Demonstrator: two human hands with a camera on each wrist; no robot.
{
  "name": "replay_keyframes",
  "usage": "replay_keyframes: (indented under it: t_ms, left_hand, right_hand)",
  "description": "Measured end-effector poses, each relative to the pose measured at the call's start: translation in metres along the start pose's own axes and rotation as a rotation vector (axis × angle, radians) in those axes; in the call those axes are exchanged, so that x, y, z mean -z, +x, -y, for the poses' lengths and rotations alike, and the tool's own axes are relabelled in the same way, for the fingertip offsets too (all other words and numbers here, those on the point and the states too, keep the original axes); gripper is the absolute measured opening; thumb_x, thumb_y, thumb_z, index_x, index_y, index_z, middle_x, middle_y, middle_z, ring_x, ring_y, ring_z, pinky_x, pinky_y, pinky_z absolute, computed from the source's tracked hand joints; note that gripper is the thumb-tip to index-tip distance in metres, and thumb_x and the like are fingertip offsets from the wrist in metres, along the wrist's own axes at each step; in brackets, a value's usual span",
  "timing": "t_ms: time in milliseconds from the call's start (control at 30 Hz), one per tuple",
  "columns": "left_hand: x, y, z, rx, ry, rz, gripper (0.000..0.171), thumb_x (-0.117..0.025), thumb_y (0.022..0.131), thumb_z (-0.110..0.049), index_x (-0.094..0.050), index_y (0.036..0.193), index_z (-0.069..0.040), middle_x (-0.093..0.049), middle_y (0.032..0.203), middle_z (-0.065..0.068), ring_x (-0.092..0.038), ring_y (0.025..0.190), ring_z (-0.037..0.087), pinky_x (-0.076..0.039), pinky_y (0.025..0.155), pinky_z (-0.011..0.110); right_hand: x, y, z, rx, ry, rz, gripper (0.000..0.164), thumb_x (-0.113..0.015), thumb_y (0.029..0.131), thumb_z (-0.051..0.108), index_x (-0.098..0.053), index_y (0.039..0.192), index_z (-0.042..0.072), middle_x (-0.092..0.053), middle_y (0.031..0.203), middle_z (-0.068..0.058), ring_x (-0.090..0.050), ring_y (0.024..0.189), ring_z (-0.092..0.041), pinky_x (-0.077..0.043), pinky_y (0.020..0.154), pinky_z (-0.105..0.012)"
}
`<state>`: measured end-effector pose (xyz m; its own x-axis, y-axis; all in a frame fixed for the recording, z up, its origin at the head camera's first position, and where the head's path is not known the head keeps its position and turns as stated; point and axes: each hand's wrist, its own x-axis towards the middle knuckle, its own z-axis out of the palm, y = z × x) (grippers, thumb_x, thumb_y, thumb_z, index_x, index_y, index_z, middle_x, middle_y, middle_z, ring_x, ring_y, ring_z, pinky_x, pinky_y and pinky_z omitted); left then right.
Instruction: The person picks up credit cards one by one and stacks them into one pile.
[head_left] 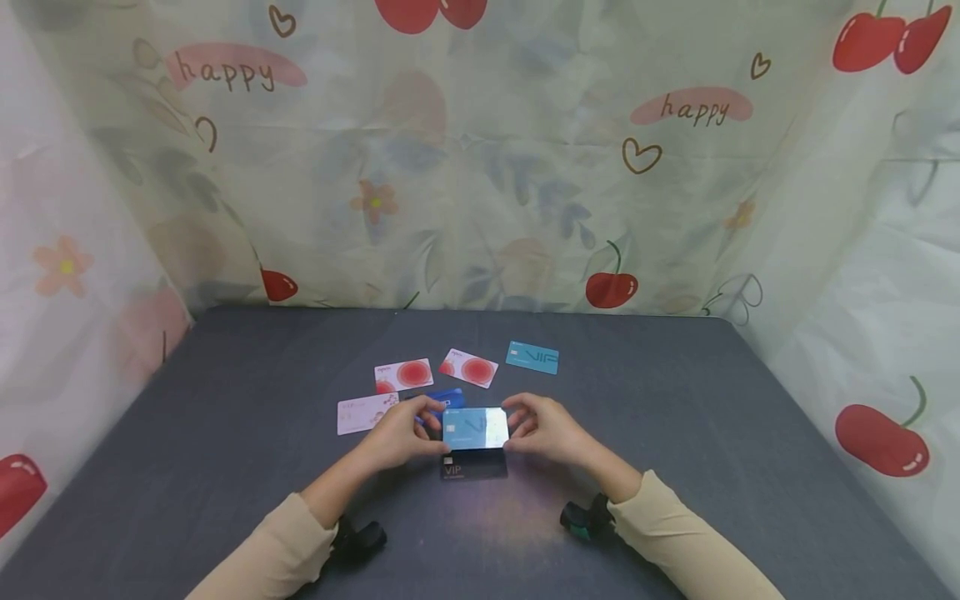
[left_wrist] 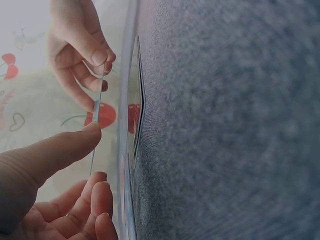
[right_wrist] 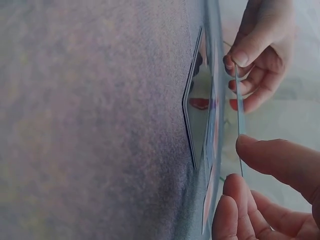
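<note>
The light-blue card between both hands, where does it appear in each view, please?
Head: card below centre, face visible.
Left wrist: card left of centre, edge-on.
Right wrist: card right of centre, edge-on.
Shared landmark: the right hand, holding one end.

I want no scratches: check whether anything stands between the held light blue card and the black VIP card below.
Nothing visible: the wrist views show only air between the held light blue card and the black VIP card.

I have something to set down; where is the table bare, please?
Bare table: right of the far teal card, left of the pale pink card. Crowded: the middle, where left hand and right hand hold a light-blue card near the black card.
</note>
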<state>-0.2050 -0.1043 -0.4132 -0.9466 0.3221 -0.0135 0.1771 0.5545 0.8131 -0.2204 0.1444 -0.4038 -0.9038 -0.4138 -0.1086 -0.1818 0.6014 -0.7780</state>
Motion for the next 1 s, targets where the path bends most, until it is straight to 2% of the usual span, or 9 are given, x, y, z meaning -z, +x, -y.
replay_keyframes:
  t_ms: [367, 733, 1000]
  left_hand:
    - [0.001, -0.006, -0.003, 0.0, 0.006, 0.026, 0.051, -0.08, 0.071, -0.012, -0.056, 0.114, 0.001, -0.059, 0.088, 0.008, -0.052, 0.066, 0.011, -0.045, 0.058, 0.019]
    - [0.0, -0.009, -0.003, -0.063, 0.051, 0.013, 0.05, -0.082, 0.067, -0.012, -0.057, 0.108, 0.003, -0.06, 0.084, 0.01, -0.051, 0.062, 0.008, -0.043, 0.057, 0.019]
    - [-0.001, -0.011, -0.004, -0.055, 0.072, 0.027, 0.05, -0.082, 0.068, -0.014, -0.057, 0.108, 0.003, -0.06, 0.084, 0.01, -0.051, 0.063, 0.009, -0.043, 0.057, 0.019]
  right_hand:
    - [-0.002, -0.001, -0.004, -0.011, -0.002, 0.033, 0.052, -0.076, 0.075, 0.011, -0.054, 0.121, 0.004, -0.062, 0.095, -0.006, -0.061, 0.075, -0.011, -0.054, 0.071, -0.026]
    - [-0.003, -0.004, -0.004, 0.009, -0.001, 0.05, 0.052, -0.077, 0.074, 0.01, -0.054, 0.12, 0.001, -0.062, 0.093, -0.007, -0.06, 0.074, -0.011, -0.054, 0.071, -0.026]
    - [-0.004, -0.005, -0.003, 0.007, -0.017, 0.066, 0.051, -0.077, 0.075, 0.011, -0.054, 0.119, 0.002, -0.061, 0.092, -0.006, -0.059, 0.074, -0.012, -0.054, 0.071, -0.026]
